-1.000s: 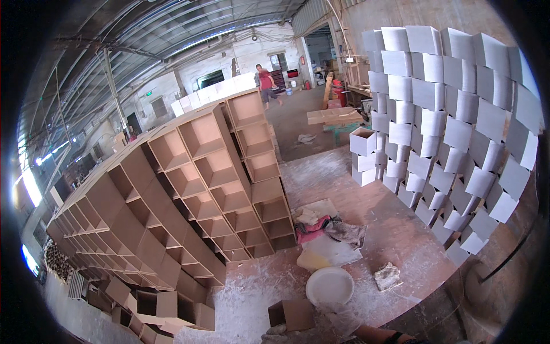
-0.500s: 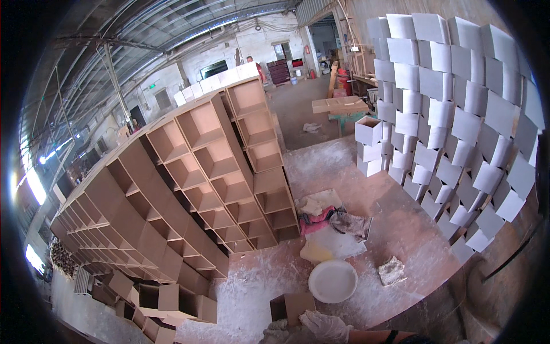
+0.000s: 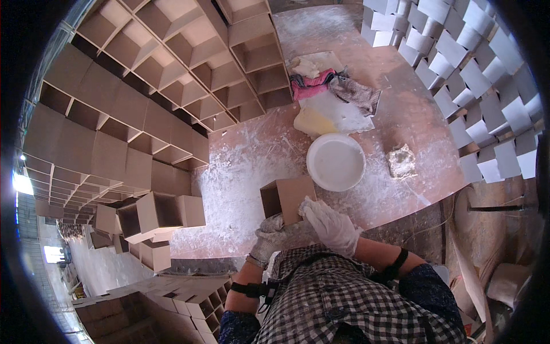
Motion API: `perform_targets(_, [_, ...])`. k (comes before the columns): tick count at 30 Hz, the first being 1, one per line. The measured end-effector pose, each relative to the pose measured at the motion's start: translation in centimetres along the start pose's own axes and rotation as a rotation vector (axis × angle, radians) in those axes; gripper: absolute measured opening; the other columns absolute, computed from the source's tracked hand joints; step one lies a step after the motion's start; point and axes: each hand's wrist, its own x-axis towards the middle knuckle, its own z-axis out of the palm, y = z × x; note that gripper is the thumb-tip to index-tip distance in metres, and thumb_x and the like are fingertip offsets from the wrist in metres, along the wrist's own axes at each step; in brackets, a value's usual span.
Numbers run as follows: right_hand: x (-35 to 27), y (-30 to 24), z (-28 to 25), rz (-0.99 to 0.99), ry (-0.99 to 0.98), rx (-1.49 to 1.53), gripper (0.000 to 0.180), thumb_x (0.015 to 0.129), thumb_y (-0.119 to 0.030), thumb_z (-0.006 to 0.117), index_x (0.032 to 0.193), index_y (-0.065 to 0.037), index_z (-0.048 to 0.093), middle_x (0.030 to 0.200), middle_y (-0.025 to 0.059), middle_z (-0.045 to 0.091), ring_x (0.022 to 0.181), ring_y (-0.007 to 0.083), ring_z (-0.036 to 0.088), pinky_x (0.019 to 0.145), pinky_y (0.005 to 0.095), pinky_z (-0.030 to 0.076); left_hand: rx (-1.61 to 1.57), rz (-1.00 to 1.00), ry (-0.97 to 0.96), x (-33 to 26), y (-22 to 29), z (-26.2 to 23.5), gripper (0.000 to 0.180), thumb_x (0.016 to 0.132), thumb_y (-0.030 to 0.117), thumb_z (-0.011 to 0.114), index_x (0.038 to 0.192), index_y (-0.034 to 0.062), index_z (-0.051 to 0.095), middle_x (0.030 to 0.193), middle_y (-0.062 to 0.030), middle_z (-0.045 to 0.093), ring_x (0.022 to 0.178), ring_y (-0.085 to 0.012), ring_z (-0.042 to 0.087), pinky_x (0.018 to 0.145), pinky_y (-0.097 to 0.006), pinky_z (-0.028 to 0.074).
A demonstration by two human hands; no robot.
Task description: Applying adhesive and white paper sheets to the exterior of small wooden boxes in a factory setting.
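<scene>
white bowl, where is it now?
Head view, right of centre: the white bowl sits on the dusty floor, just right of the cardboard box both gloved hands touch.

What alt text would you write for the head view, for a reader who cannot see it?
Two gloved hands, left and right, hold an open brown box on a dusty table, beside a round white bowl. Stacks of brown boxes stand on the left, white boxes on the right, and rags lie behind the bowl.

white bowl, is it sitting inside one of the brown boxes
No, the white bowl sits on the dusty floor, beside the open brown box that both gloved hands hold.
</scene>
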Motion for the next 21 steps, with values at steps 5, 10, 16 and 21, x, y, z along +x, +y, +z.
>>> perform_targets(5, [0.4,-0.1,0.6,0.024,0.044,-0.07,0.041,0.084,-0.015,0.051,0.122,-0.001,0.046,0.116,0.0141,0.054,0.104,0.0275,0.057,0.076,0.031,0.051,0.058,0.065,0.001,-0.5,1.2,-0.2,0.027,0.082,0.023,0.069,0.098,0.0024,0.061,0.088,-0.0143,0.065,0.074,-0.0261,0.062,0.063,-0.033,0.049])
perform_targets(10, [4.1,2.3,1.4,0.205,-0.004,0.014,0.045,0.085,-0.013,0.049,0.128,-0.003,0.041,0.106,0.0115,0.056,0.089,0.0257,0.058,0.069,0.0301,0.05,0.18,-0.07,-0.071,-1.0,0.9,0.2,0.034,0.081,0.032,0.069,0.095,0.0022,0.061,0.087,-0.0154,0.064,0.075,-0.0305,0.062,0.064,-0.038,0.049])
perform_targets(16, [-1.8,-0.8,1.8,0.079,-0.037,0.039,0.041,0.084,-0.011,0.049,0.124,-0.003,0.045,0.106,0.0138,0.056,0.096,0.0266,0.058,0.069,0.0321,0.051,-0.044,-0.016,0.008,-0.9,1.0,-0.1,0.036,0.083,0.036,0.067,0.097,0.0026,0.062,0.089,-0.0158,0.065,0.079,-0.0307,0.063,0.067,-0.037,0.05])
perform_targets(21, [2.1,1.8,1.6,0.199,-0.03,-0.052,0.045,0.082,-0.011,0.05,0.125,0.001,0.047,0.111,0.0169,0.056,0.098,0.0289,0.059,0.065,0.0359,0.053,0.053,-0.068,-0.072,-0.2,1.4,-0.2,0.033,0.084,0.033,0.066,0.099,0.0038,0.062,0.092,-0.0145,0.066,0.082,-0.0282,0.064,0.069,-0.036,0.051])
